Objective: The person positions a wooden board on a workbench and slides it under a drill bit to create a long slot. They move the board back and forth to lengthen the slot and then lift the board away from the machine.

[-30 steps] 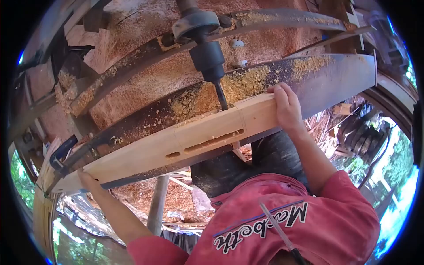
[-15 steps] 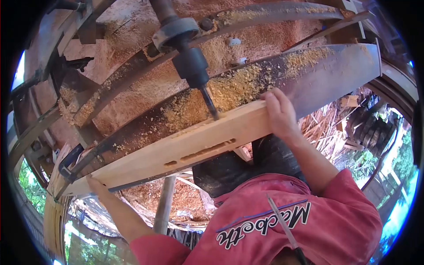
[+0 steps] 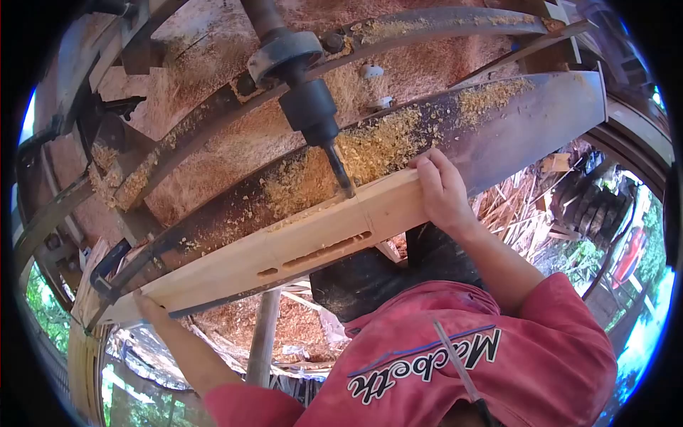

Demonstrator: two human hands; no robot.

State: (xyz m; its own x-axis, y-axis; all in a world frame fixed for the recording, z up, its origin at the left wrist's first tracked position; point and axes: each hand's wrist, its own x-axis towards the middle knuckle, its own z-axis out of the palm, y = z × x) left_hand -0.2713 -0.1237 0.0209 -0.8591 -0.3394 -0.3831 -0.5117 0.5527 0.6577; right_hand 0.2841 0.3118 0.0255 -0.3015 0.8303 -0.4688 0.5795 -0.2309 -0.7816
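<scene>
Along the near edge of a long, dark metal surface (image 3: 548,114) strewn w/ yellowish wood chips (image 3: 384,142) lies a long, pale, straight-sided wooden beam (image 3: 213,276), running from nr the left end to short of the right end. Its near side has a long narrow slot (image 3: 327,250) & a short oval slot (image 3: 267,271) just left of it. The right hand (image 3: 445,191) is on the beam's right end, fingers clamped on it over the top edge. The left hand (image 3: 151,307) touches the near side nr the beam's left end; most fingers hidden, so can't tell if they're clamped or apart. Btwn the hands, a slim dark metal drill bit (image 3: 340,171) slants down from a black cylindrical chuck (image 3: 308,107), tip at the beam's top face; can't tell depth. A dark angular clamp (image 3: 107,274) sits nr the surface's left end, close to the left hand.
</scene>
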